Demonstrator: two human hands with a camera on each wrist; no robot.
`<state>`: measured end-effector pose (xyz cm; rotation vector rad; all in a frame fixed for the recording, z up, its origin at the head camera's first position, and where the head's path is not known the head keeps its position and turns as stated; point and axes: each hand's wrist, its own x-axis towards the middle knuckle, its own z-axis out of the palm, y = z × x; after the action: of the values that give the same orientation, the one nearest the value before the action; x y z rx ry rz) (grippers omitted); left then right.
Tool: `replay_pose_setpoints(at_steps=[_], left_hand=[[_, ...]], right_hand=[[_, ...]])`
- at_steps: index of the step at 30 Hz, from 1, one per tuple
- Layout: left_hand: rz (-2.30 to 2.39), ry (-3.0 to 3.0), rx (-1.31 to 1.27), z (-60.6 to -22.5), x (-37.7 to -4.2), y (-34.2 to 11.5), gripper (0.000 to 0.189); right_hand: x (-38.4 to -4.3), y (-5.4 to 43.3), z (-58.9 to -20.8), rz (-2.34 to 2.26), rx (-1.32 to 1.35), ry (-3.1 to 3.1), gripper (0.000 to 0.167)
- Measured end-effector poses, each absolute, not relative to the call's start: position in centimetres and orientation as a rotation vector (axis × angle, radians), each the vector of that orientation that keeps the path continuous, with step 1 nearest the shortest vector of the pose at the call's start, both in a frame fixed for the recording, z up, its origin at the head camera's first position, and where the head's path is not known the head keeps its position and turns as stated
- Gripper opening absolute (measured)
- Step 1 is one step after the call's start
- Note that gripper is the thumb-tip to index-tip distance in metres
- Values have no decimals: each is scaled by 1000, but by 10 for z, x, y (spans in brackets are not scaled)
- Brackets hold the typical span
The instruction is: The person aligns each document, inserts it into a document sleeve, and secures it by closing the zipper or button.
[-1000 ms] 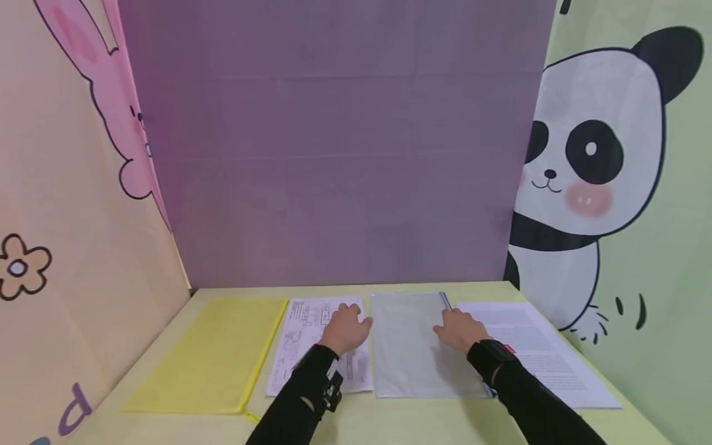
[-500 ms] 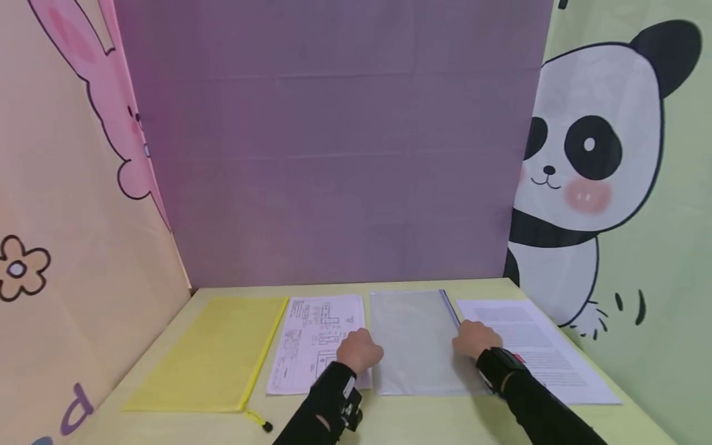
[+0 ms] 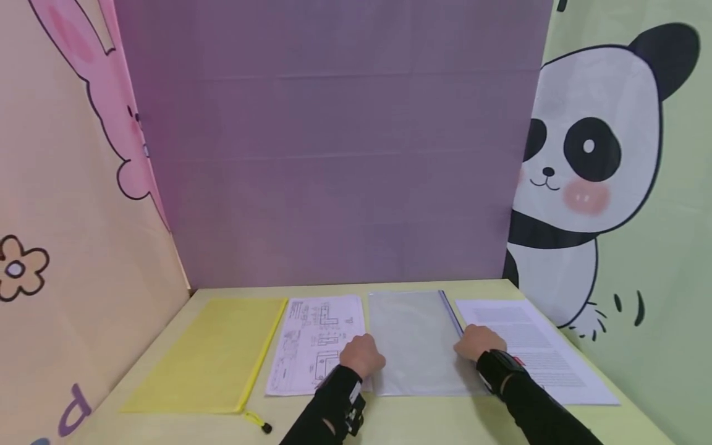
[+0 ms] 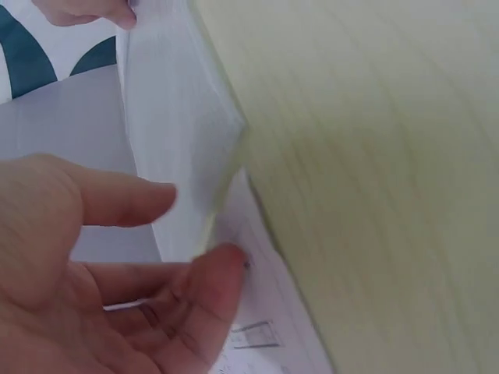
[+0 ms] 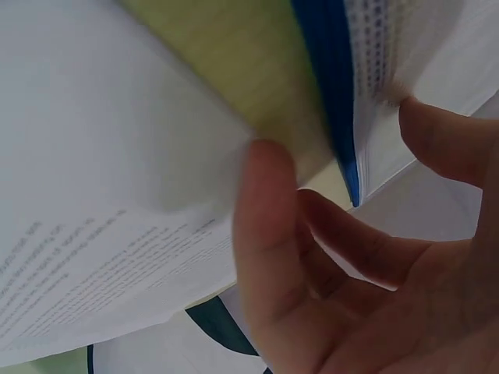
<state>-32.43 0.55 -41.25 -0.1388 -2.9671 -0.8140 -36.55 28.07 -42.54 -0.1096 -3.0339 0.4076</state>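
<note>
A clear plastic folder [image 3: 411, 334] with a blue edge strip [image 3: 450, 312] lies on the table [image 3: 411, 426] between two paper items. My left hand [image 3: 363, 356] hovers by its left edge, over the lower right of a sheet of line drawings [image 3: 311, 340]. In the left wrist view, the thumb and loosely bent fingers stand apart, holding nothing. Beside the folder's right edge is my right hand [image 3: 480, 343]; the right wrist view shows its thumb over the folder and its forefinger over the printed paper [image 5: 101, 195], with the blue strip [image 5: 331, 101] passing between them.
On the left of the table lies a yellow zip pouch [image 3: 206, 352] with a cord pull [image 3: 261, 422] near the front edge. Printed text sheets [image 3: 545, 358] lie at the right. A purple backdrop [image 3: 345, 154] and cartoon-covered side walls enclose the table.
My left hand has come down toward the front, uncovering more of the drawings, and its fingers have drawn in. My right hand has slid forward-right along the folder's blue edge. The sheets lie still.
</note>
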Motion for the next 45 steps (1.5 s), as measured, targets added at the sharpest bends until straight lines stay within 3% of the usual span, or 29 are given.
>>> replay_pose_setpoints(at_steps=[15,28,38,40,45], left_hand=[[-1010,-3028,-51,-403,-322,12,18],[-1515,-2935,85,-395,-327,7,26],[-1540,-2854,-112,-414,-332,3,9],[-1588,-2833,-107,-416,-332,1,16],[-1675,-2817,-82,-418,-334,-4,57]], right_hand=[[-367,279,-424,397,-139,-3062,23],[-372,280,-430,485,-157,-3044,22],[-372,280,-434,553,-175,-3071,50],[-372,278,-434,556,-182,-3076,51],[-361,269,-430,631,-139,-3062,41]])
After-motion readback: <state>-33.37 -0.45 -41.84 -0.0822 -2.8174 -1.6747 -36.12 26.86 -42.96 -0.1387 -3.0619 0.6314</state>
